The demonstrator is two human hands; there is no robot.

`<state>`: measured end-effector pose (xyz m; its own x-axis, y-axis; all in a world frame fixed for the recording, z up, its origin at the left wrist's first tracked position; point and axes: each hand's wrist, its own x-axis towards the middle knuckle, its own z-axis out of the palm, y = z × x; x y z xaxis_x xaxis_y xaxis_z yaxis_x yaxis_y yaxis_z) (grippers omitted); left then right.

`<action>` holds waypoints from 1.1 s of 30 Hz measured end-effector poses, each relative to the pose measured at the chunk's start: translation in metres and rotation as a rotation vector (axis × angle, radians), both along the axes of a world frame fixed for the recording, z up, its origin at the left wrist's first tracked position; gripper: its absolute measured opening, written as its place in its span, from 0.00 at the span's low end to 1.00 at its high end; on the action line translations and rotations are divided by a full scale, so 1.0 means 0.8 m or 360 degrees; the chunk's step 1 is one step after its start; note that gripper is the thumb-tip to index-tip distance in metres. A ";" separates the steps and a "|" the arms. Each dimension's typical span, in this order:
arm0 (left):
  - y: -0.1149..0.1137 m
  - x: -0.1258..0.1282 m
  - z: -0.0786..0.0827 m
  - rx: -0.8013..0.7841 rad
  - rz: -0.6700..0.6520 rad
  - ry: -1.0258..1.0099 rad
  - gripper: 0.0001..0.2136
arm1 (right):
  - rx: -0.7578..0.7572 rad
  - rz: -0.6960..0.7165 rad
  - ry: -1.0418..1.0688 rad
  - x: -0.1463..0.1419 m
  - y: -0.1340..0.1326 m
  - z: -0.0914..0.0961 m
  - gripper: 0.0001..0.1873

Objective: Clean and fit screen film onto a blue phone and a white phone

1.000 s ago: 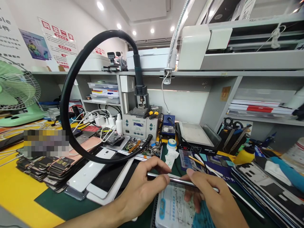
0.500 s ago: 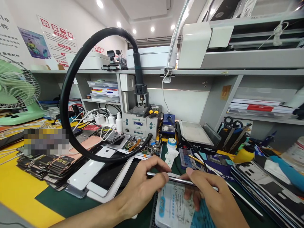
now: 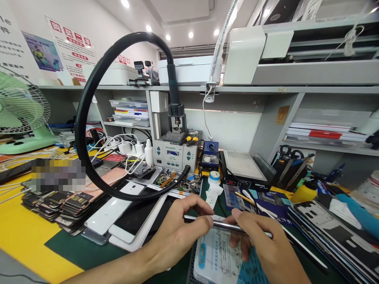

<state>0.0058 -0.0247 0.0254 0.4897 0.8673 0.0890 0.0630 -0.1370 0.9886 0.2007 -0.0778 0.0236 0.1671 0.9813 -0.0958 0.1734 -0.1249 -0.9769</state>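
Silver-edged thin phone (image 3: 227, 225): seen edge-on and held level between both hands, in front of the grey soldering station (image 3: 174, 156) and a little to its right, close to the person.
Left hand (image 3: 177, 232): its grip is clenched on the near-left end of the silver-edged thin phone, with the thumb on the top edge and the fingers curled underneath.
Right hand (image 3: 263, 244): its grip is closed on the other end of the silver-edged thin phone, with the thumb tip on the top edge and the fingers wrapped below.
White-and-blue printed card (image 3: 216, 260): lies flat directly under the phone and the hands, in front of the station.
Dark green mat (image 3: 83, 248): covers the yellow worktop (image 3: 20, 240) in front of the station and carries the card.
Black flexible hose (image 3: 85, 118): rises from the top of the station, loops wide to its left and comes back down just in front of it.
White flat phones (image 3: 115, 215): lie face up side by side, in front of the station to its left.
Stack of dark phone parts (image 3: 53, 203): sits further left of the station, beyond the white phones.
Small white bottle with a blue cap (image 3: 213, 179): stands upright just right of the station.
Black heating plate (image 3: 242, 165): sits to the right of the station, past the bottle.
Pale green desk fan (image 3: 20, 114): stands far to the left of the station.
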 end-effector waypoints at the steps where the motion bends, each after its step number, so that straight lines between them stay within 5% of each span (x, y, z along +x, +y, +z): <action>1: 0.000 0.000 0.000 0.0006 0.0001 0.0001 0.09 | -0.0005 0.0000 0.0002 0.000 0.000 0.000 0.21; 33: 0.004 0.001 -0.006 -0.0099 -0.0040 -0.0130 0.10 | -0.0063 -0.0019 0.0178 0.002 0.006 -0.002 0.25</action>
<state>0.0069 -0.0212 0.0209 0.5048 0.8599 0.0763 -0.0211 -0.0761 0.9969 0.2022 -0.0734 0.0221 0.1648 0.9744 -0.1532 0.0620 -0.1653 -0.9843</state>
